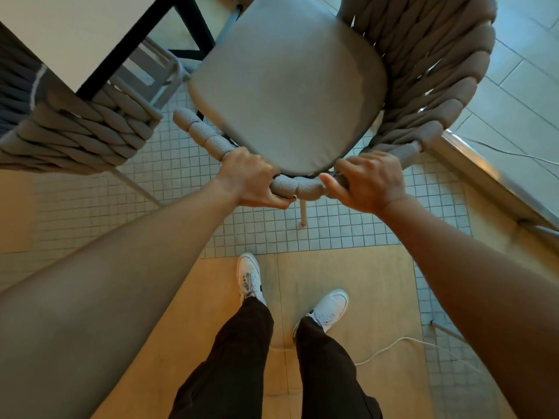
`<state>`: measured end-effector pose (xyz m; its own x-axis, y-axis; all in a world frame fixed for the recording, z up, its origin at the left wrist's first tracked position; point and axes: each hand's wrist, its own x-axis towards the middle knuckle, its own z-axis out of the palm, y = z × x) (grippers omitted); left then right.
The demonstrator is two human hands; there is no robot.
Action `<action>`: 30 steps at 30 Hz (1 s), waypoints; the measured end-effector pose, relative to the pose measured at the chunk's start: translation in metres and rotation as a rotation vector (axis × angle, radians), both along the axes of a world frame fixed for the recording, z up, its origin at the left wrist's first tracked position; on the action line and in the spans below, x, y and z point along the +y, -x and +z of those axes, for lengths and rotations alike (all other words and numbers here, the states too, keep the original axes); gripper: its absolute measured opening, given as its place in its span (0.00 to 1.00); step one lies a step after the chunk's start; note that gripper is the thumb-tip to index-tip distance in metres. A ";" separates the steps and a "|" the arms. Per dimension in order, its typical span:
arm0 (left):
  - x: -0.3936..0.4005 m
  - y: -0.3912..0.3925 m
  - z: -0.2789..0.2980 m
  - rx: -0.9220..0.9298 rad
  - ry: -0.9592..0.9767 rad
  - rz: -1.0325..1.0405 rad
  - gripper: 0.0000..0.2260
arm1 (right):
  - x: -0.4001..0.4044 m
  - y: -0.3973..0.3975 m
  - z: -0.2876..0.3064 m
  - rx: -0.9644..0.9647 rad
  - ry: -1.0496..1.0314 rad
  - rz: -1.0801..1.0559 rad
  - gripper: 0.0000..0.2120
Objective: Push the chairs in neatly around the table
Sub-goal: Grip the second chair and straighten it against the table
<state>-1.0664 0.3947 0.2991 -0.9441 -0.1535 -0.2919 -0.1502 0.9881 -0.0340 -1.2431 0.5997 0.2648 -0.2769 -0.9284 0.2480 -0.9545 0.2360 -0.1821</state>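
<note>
Small square grey tiles (181, 189) cover the floor. Nearer the camera than these tiles lies a tan wood-look panel (348, 282), and a thin white cable (393, 343) curls across that panel's right part. To the right of the small tiles runs a metal threshold strip (484, 176), slanting down toward the right edge. Beyond that strip lie large pale floor tiles (520, 65), and a thin wire (514, 152) trails over them near the strip.

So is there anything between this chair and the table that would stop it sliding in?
Possibly. Both hands, left and right, grip the chair. The table lies ahead-left, and a second chair sits close by its corner, so the armrest may catch it.
</note>
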 end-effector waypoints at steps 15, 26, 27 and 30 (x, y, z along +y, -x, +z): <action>0.147 0.068 -0.009 0.814 -0.687 1.805 0.48 | 0.004 -0.006 0.013 -0.926 0.277 -1.039 0.53; 0.143 0.103 0.001 1.268 -1.232 2.378 0.26 | 0.003 0.022 0.005 -1.305 0.394 -1.116 0.50; 0.141 0.105 0.001 1.279 -1.233 2.373 0.26 | 0.001 0.023 0.007 -1.304 0.388 -1.112 0.50; 0.136 0.111 0.003 1.272 -1.217 2.353 0.25 | -0.006 0.030 0.011 -1.305 0.362 -1.082 0.51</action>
<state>-1.1772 0.5303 0.3023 0.3574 -0.5701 -0.7398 0.2619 -0.6991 0.6653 -1.2729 0.5937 0.2761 -0.8573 -0.1543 -0.4911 0.4026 0.3936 -0.8264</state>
